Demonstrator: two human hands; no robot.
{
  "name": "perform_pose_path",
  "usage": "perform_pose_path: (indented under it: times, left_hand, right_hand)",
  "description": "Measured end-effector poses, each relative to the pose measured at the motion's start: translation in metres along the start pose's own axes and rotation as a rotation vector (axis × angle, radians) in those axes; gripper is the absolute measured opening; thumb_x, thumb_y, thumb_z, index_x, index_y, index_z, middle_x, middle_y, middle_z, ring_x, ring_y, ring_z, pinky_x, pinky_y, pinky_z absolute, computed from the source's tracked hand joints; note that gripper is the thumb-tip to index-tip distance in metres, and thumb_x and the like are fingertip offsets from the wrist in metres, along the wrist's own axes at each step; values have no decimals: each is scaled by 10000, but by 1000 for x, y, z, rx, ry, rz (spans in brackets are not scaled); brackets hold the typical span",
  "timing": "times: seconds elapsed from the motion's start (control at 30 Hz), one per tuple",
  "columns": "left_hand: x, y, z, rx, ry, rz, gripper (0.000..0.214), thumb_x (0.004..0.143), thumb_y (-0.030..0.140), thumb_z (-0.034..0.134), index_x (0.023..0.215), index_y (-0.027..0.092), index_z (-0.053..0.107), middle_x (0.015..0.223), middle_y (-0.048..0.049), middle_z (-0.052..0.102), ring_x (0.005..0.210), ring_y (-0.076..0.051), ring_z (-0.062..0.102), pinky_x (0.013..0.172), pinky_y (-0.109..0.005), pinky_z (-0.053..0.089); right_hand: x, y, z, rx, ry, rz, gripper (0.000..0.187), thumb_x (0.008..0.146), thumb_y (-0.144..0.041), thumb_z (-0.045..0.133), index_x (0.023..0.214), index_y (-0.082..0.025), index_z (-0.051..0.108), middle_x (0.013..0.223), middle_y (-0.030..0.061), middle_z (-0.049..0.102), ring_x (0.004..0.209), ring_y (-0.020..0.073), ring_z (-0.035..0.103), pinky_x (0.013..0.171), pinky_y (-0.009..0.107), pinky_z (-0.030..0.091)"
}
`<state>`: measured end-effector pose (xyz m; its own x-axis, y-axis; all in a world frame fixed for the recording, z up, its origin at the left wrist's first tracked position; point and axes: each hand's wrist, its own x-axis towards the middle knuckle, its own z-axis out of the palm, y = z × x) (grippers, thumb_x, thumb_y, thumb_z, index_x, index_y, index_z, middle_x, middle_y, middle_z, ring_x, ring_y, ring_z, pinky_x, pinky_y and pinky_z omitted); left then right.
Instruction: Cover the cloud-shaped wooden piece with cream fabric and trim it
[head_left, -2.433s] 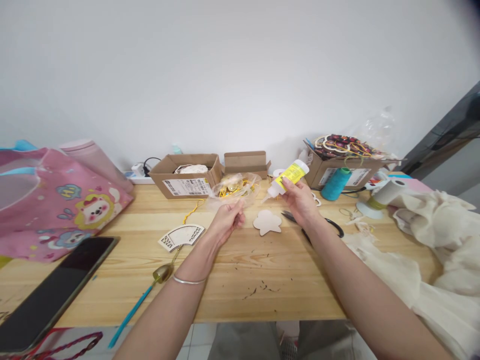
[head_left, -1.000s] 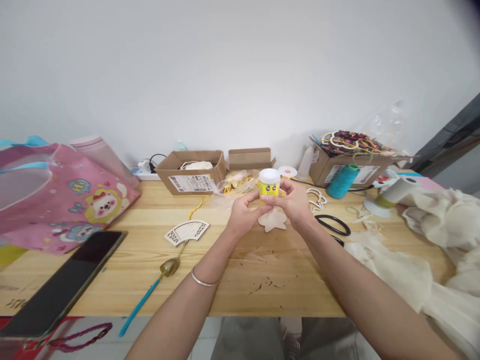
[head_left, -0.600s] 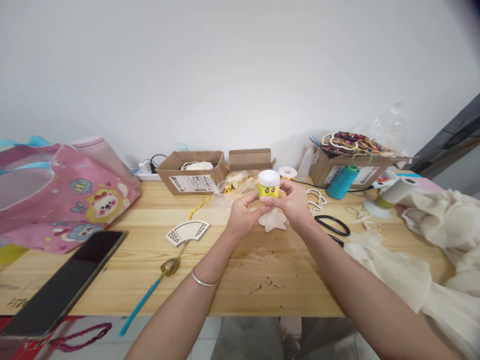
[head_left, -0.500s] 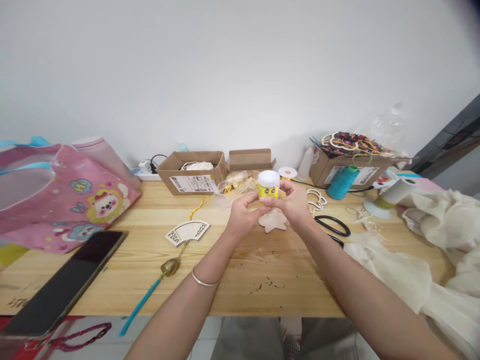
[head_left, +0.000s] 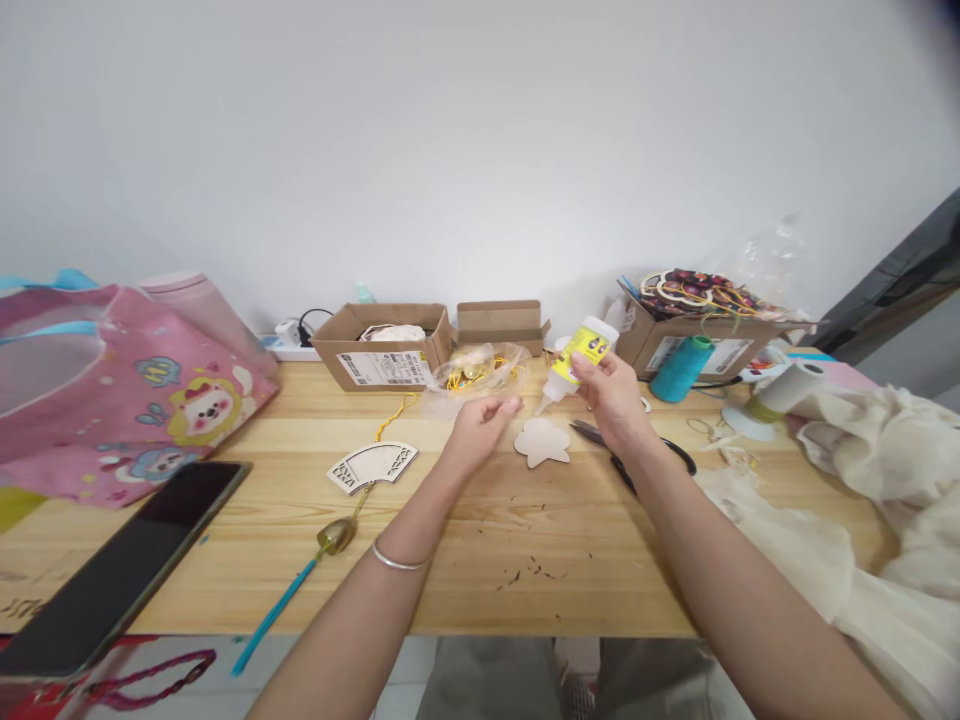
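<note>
My right hand (head_left: 616,402) grips a white glue bottle (head_left: 577,358) with a yellow label. It is tilted, its nozzle pointing down and left, just above a pale wooden star-and-cloud-like cutout (head_left: 541,443) lying flat on the table. My left hand (head_left: 480,438) hovers left of the cutout, thumb and fingers pressed together; anything small between them cannot be made out. Black-handled scissors (head_left: 592,434) lie partly hidden under my right hand and forearm. To the left rests a fan-shaped wooden pendant (head_left: 373,466) with a yellow cord, a brass bell (head_left: 337,536) and a blue ribbon.
Behind stand a cardboard box (head_left: 386,370) and a plastic bag (head_left: 480,375) of yellow cords. At right are a teal thread cone (head_left: 682,368), a filled box (head_left: 697,345) and cream cloth (head_left: 802,540). A phone (head_left: 127,570) and pink bag (head_left: 142,390) occupy the left.
The glue bottle has gone from upright between both hands to tilted nozzle-down in my right hand alone. My left hand has come off it, and the scissors' blades now show.
</note>
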<state>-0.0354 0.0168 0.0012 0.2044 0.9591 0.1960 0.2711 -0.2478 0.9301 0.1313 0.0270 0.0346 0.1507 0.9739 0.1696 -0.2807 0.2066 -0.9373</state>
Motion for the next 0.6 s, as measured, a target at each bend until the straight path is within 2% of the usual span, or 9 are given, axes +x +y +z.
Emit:
perform_pose_path:
  times: [0.07, 0.13, 0.27, 0.37, 0.5, 0.6]
  left_hand:
    - [0, -5, -3, 113, -19, -5, 352, 706, 457, 558, 811, 149, 693, 1013, -102, 668, 978, -271, 585, 899, -425, 398]
    - [-1, -6, -5, 192, -41, 17, 355, 615, 435, 653, 847, 168, 689, 1115, -111, 619, 1076, -291, 524, 951, -434, 345]
    - [-5, 0, -5, 451, -203, 66, 709, 521, 467, 711, 1146, 173, 552, 1340, -156, 410, 1252, -319, 320, 1010, -454, 256]
    - [-7, 2, -4, 573, -301, 95, 830, 493, 487, 718, 1209, 137, 484, 1362, -195, 352, 1274, -355, 253, 1007, -479, 240]
    - [-7, -3, -4, 651, -313, 131, 799, 493, 497, 716, 1178, 149, 497, 1360, -198, 337, 1270, -372, 241, 1000, -493, 231]
    - [-6, -8, -2, 675, -292, 174, 691, 507, 496, 711, 1090, 163, 547, 1306, -181, 394, 1233, -363, 300, 974, -484, 269]
  right_hand:
    - [4, 3, -5, -14, 18, 15, 413, 578, -427, 714, 883, -173, 596, 904, 70, 680, 806, 202, 632, 705, 333, 498]
    - [6, 7, -7, -31, 31, 20, 428, 572, -444, 714, 882, -175, 592, 903, 65, 681, 809, 200, 634, 710, 328, 502]
    - [7, 10, -8, 19, 6, 85, 435, 552, -495, 711, 829, -179, 597, 866, 56, 687, 795, 209, 639, 680, 318, 523]
    - [9, 11, -10, 56, 0, 140, 416, 566, -531, 688, 787, -194, 589, 844, 52, 685, 791, 211, 640, 629, 304, 540]
    - [12, 11, -14, 29, -49, 159, 388, 620, -560, 633, 789, -215, 573, 820, 47, 676, 812, 209, 634, 621, 311, 555]
    - [11, 11, -13, 26, -102, 147, 362, 601, -499, 675, 807, -218, 577, 834, 44, 672, 855, 216, 626, 680, 327, 552]
